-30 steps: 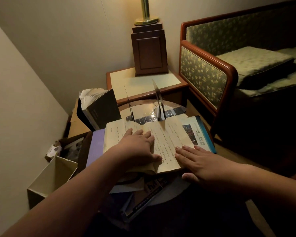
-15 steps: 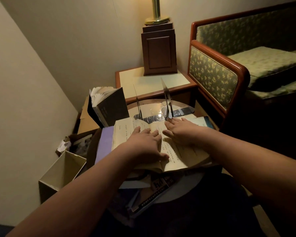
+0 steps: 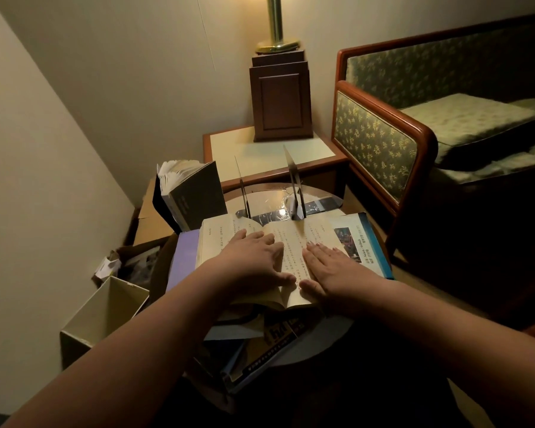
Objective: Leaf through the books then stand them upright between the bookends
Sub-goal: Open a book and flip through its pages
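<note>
Head view, looking down: a big green sofa (image 3: 380, 140) sits on the right, and a side table (image 3: 229, 146) with a lamp stands in the corner. Closer is a round table (image 3: 266, 197) with a messy pile of books on it. On top of the pile lies an open book (image 3: 291, 245), flat, with its pages facing up. A blue book (image 3: 366, 242) peeks out from under it on the right and a purple book (image 3: 184, 251) on the left. A dark book (image 3: 198, 196) stands on its end left of the two bookends, outside the gap. The left bookend (image 3: 243, 193) and the right bookend (image 3: 294, 186) stand just behind the open book, with no book between them yet. The left hand (image 3: 250, 261) lies flat on the left page, fingers straight, holding nothing. The right hand (image 3: 331, 267) lies flat on the right page the same way. I think this is the leafing step. Next, I guess, the book must be shut, lifted and stood in the gap without knocking the thin bookends.
</note>
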